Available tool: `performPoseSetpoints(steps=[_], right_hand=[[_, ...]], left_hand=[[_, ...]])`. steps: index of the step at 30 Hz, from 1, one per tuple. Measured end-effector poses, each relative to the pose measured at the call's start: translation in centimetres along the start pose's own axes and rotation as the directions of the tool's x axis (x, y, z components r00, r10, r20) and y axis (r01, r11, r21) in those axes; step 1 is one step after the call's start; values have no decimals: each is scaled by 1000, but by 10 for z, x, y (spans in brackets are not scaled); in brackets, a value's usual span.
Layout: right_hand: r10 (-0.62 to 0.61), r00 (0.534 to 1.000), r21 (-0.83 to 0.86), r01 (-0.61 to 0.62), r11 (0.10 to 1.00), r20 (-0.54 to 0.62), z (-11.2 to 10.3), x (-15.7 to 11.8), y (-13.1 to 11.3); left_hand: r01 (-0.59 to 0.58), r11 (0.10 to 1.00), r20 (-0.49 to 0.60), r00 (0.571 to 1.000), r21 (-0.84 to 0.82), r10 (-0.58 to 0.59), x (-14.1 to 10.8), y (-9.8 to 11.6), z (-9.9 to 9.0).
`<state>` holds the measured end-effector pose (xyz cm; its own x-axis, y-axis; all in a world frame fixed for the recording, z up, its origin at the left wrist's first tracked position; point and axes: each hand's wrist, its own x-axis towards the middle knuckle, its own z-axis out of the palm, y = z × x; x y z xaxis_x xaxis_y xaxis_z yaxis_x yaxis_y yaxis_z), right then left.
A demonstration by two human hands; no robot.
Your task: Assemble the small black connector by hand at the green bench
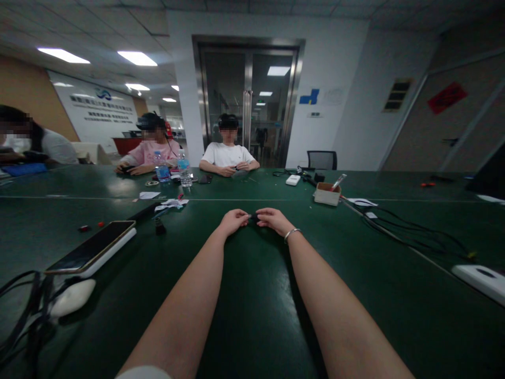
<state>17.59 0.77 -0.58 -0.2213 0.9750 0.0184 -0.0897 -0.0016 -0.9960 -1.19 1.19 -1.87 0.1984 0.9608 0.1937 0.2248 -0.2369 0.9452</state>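
Both of my arms reach forward over the dark green table (252,295). Between my fingertips is a small black object (253,218), too small and dark to name. My left hand (234,221) pinches its left side with thumb and fingers. On its right side the fingers of my right hand (275,219) are closed, with a silver bangle on that wrist. The two hands are close together, with only the black piece between them, just above or on the tabletop; I cannot tell which.
To the left lie a phone (94,246) on a white block, cables and a white mouse-like object (73,297). Paper scraps (171,204) and water bottles (184,168) stand further back. A small box (327,193) and black cables (418,231) are at right. Several people sit across the table.
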Motion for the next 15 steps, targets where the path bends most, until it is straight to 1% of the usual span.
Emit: performPoseSetpoints(steps=[7,9,12,15], right_hand=[[-21,999,-23,22,999,36,1,1,0],[-20,1000,-46,21,999,24,2,2,1],[-15,1000,-94,14,995,-3,3,3,2],[-47,999,-205,50,978,19,4,4,2]], left_hand=[[36,998,-45,998,41,-34,5,-4,-1],[55,998,-50,997,39,-53,7,-7,-2],[60,998,-47,997,37,-58,8,-8,-3],[50,998,-48,998,45,-48,6,-5,-2]])
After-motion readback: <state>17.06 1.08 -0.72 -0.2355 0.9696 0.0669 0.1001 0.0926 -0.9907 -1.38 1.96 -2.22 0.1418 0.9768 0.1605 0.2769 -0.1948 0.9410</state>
